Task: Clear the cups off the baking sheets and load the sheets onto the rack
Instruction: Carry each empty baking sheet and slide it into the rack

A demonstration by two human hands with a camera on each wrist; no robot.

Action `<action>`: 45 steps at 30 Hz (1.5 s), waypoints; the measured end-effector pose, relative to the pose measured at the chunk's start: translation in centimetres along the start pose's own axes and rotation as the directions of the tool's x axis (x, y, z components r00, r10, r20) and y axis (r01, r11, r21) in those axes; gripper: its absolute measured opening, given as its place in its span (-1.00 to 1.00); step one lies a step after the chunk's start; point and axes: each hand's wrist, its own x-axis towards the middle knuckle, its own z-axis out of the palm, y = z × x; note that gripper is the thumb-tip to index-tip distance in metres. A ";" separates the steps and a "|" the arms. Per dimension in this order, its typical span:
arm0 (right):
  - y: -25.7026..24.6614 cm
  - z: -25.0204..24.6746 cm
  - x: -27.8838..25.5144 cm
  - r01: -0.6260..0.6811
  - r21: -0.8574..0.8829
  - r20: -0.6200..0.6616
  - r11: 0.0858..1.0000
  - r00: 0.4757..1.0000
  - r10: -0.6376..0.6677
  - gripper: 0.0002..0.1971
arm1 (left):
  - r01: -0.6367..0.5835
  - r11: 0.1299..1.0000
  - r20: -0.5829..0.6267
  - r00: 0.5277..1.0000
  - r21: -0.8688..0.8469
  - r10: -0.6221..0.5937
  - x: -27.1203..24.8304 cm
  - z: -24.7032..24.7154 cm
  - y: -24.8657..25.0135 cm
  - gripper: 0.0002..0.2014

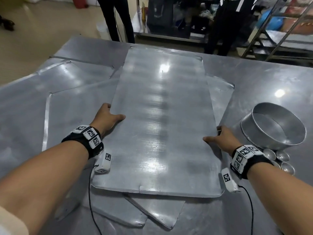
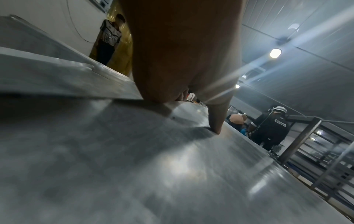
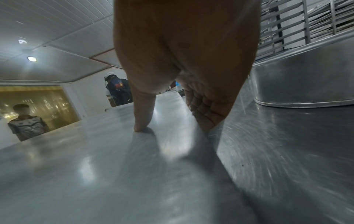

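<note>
Nearest the person, corners of lower baking sheets (image 1: pixel 157 212) are poking out from under the top baking sheet (image 1: pixel 159 126), which is lying lengthwise on the steel table (image 1: pixel 271 78). The left hand (image 1: pixel 105 118) is pinching the top sheet's left edge, thumb on top and fingers under. The right hand (image 1: pixel 221 140) is pinching its right edge likewise. Small metal cups (image 1: pixel 281 160) are sitting beside the right wrist, touching a round tin (image 1: pixel 272 129). Farther right, the rack (image 1: pixel 277 31) is standing beyond the table.
</note>
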 end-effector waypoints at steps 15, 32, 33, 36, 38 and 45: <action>1.3 0.8 2.7 -0.081 -0.057 -0.048 0.995 0.996 0.079 -0.25 | -0.037 0.935 0.165 0.986 0.353 -0.023 9.5 3.9 0.4 -0.28; 0.6 2.1 0.5 -0.065 -0.128 -0.166 0.990 0.985 0.044 -0.43 | -0.158 0.855 0.176 0.981 0.495 0.079 8.5 3.3 4.2 -0.39; 0.5 2.2 0.1 -0.059 -0.126 -0.167 0.990 0.985 0.037 -0.42 | -0.151 0.839 0.178 0.982 0.522 0.065 7.9 3.0 3.9 -0.43; 0.7 2.6 -0.8 -0.057 -0.120 -0.158 0.991 0.987 0.038 -0.39 | -0.119 0.816 0.162 0.986 0.565 0.032 6.3 1.9 2.3 -0.51; 1.0 2.8 -1.6 -0.057 -0.108 -0.147 0.993 0.988 0.041 -0.36 | -0.076 0.816 0.134 0.991 0.573 -0.002 5.3 1.3 1.0 -0.54; 1.9 2.9 -4.4 -0.040 -0.102 -0.097 0.994 0.995 0.030 -0.43 | 0.033 0.770 0.031 0.997 0.637 -0.068 1.7 1.1 -2.3 -0.36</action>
